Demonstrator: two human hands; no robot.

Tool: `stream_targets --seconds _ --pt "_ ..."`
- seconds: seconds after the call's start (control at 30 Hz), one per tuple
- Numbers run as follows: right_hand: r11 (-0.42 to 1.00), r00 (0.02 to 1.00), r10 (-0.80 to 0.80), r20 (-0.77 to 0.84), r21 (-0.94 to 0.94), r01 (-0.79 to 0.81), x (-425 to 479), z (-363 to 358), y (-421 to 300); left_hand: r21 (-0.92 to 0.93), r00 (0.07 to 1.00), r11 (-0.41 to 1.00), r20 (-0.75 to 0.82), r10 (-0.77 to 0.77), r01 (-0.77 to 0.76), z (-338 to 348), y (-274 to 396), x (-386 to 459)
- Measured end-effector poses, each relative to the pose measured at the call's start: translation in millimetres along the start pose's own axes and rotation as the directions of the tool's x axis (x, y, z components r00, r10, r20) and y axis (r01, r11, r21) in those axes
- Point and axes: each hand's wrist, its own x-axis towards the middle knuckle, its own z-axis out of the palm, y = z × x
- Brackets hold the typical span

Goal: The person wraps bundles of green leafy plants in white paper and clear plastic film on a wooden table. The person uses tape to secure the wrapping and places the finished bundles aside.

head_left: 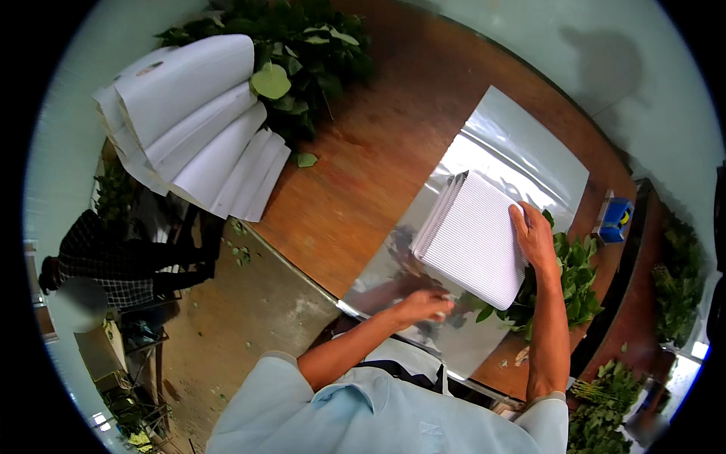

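A folded pad of white corrugated paper [473, 241] lies tilted over a clear plastic sheet [530, 153] spread on the wooden table. My right hand [533, 232] grips the pad's right edge, thumb on top, fingers at the far side. Below and left of the pad, my left hand [425, 308] is slightly blurred above the sheet, apart from the pad; its fingers are partly curled and nothing is seen in them. Leafy green stems [573, 284] lie beneath and beside the pad, under my right forearm, which hides some of them.
Large white paper sheets [193, 108] overhang the table's left edge, beside a heap of green foliage [317, 62]. A blue tape dispenser [615, 220] stands at the right. More foliage [604, 397] lies at lower right. Another person in a checked shirt [113, 267] bends at a stand on the left.
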Motion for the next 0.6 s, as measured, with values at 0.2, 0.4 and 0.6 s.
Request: stream_targets --seconds 0.2,0.4,0.6 --pt "0.992 0.974 0.123 0.189 -0.037 -0.118 17 -9 -9 -0.366 0.988 0.924 -0.136 0.067 -0.113 2 26 30" --pt "0.988 0.976 0.148 0.161 -0.059 -0.140 26 -14 -28 -0.329 0.983 0.930 -0.135 0.126 -0.164 -3 39 35" --pt "0.989 0.984 0.141 0.107 0.023 -0.144 28 11 2 -0.224 0.983 0.961 -0.121 0.137 -0.162 -17 28 53"
